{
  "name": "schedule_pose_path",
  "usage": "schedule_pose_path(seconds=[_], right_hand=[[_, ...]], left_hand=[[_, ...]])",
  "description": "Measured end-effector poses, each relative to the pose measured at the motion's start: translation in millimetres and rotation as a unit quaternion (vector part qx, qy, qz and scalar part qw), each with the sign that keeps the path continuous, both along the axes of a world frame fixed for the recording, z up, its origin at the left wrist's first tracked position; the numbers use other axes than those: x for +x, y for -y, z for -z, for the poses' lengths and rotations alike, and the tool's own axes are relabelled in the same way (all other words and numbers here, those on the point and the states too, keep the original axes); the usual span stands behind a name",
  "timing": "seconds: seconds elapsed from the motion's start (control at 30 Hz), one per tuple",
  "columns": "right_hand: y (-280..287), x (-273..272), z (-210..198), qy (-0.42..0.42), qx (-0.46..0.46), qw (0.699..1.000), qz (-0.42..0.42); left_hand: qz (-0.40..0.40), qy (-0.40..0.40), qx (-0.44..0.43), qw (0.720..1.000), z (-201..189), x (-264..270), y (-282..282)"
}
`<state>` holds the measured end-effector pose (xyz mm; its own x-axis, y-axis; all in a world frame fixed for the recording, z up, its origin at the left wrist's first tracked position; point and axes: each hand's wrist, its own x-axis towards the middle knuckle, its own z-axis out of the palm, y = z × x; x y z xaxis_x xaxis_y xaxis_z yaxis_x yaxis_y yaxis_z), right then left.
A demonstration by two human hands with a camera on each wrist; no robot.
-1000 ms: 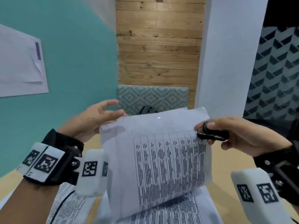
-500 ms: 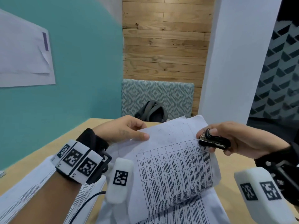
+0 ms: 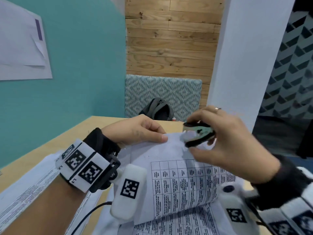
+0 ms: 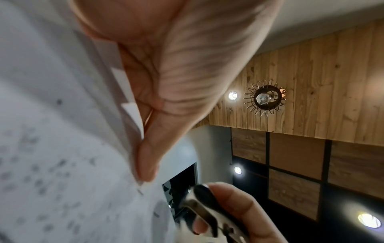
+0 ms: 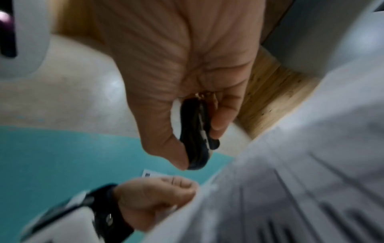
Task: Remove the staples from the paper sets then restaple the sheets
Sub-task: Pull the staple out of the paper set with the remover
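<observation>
A set of printed sheets with a table grid (image 3: 179, 180) is held up, bowed, above the wooden table (image 3: 81, 131). My left hand (image 3: 138, 131) pinches its upper left corner between thumb and fingers; the same sheets (image 4: 62, 148) fill the left of the left wrist view. My right hand (image 3: 225, 141) grips a small black and metal staple remover (image 3: 198, 134) over the sheet's top edge, just right of my left thumb. In the right wrist view the staple remover (image 5: 197, 133) sits between thumb and fingers, blurred. No staple can be made out.
More printed sheets (image 3: 25, 197) lie flat on the table at the left and below the held set (image 3: 186, 224). A patterned seat (image 3: 162, 94) with a dark backpack (image 3: 157, 110) stands beyond the table's far edge. A teal wall is at the left, a white pillar (image 3: 245, 53) at the right.
My left hand took hold of the sheet's top corner. My right hand carried the staple remover left from the right edge to the top edge, close to my left thumb. The head view dropped.
</observation>
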<state>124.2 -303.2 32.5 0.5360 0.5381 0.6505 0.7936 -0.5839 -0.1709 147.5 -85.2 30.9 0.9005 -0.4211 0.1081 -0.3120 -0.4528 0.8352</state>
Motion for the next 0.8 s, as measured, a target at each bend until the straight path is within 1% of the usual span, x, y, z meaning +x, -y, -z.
schedule_pose_path(seconds=[0.07, 0.17, 0.23, 0.37, 0.63, 0.8], right_hand=[[-6.4, 0.9, 7.4, 0.02, -0.021, 1.0, -0.009], [-11.3, -1.2, 12.8, 0.073, -0.066, 0.995, 0.005], [-12.1, -1.8, 14.2, 0.092, -0.084, 0.992, 0.012], [-12.2, -3.6, 14.1, 0.099, -0.083, 0.992, 0.009], [-13.3, -5.6, 13.7, 0.114, -0.096, 0.989, 0.015], [-12.7, -3.0, 15.3, 0.124, -0.097, 0.987, 0.004]], left_hand=[[0.02, -0.016, -0.013, 1.0, -0.1, -1.5, 3.4], [0.046, -0.017, -0.022, 0.999, 1.3, -1.6, 8.2], [0.051, -0.016, -0.027, 0.998, 2.7, -0.4, 9.7], [0.069, -0.034, -0.044, 0.996, 4.8, 2.0, 10.5], [0.084, -0.046, -0.071, 0.993, 6.6, 5.0, 10.8], [0.097, -0.054, -0.087, 0.99, 7.1, 4.4, 11.7]])
